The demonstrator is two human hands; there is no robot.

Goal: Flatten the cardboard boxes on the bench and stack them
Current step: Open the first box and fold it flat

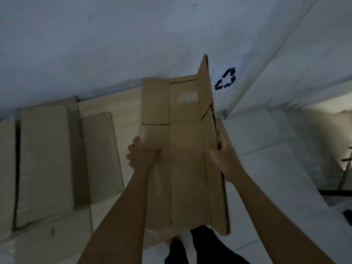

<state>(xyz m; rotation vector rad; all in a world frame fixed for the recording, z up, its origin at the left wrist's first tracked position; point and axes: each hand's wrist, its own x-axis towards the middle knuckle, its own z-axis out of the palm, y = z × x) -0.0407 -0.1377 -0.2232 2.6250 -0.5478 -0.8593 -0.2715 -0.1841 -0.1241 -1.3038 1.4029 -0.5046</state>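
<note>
Cardboard box, bench's right end: we are gripping its edges, left hand and right hand. Its right wall is standing half-folded; uneven pressing risks it springing back

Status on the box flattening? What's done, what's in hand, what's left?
Done: several flattened boxes already lie overlapping on the bench at left. In hand: the left hand and right hand both grip an opened box, mostly spread flat, though its right panel stands up. Left: press that panel down and lay the box on the stack. No other unflattened box is in view.
</note>
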